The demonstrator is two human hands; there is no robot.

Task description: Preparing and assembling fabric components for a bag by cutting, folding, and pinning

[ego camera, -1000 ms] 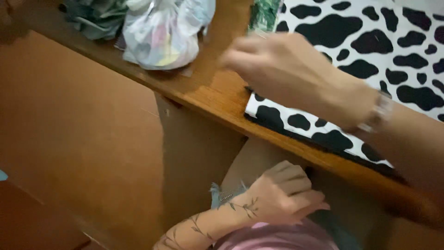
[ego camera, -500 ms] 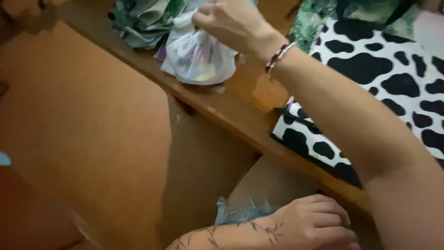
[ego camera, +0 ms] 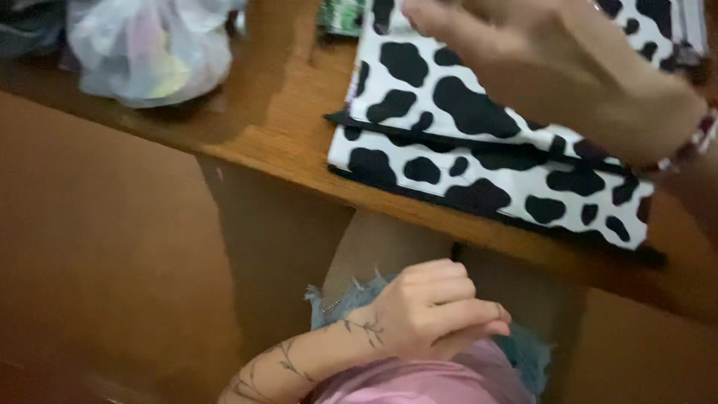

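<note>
1. Black-and-white cow-patterned flat fabric case (ego camera: 479,161) lies on the brown wooden desk (ego camera: 284,142), near its front edge, with a second flap or layer of the same print resting on top.
2. Right hand (ego camera: 553,71) hovers over the upper part of the case, blurred; its fingers (ego camera: 441,22) look spread and loose, grasping nothing that can be seen, though whether they touch the print I cannot tell.
3. Left hand (ego camera: 434,310) rests in the lap against frayed blue denim shorts (ego camera: 351,299), its fingers curled into a loose fist, holding nothing visible.
4. A translucent white plastic bag (ego camera: 149,49) with coloured contents sits at the far left of the desk, well apart from the case.
5. Judging by the pose, the step in hand is a reach onto the case; a next move would call for a firm contact on its top layer.
</note>
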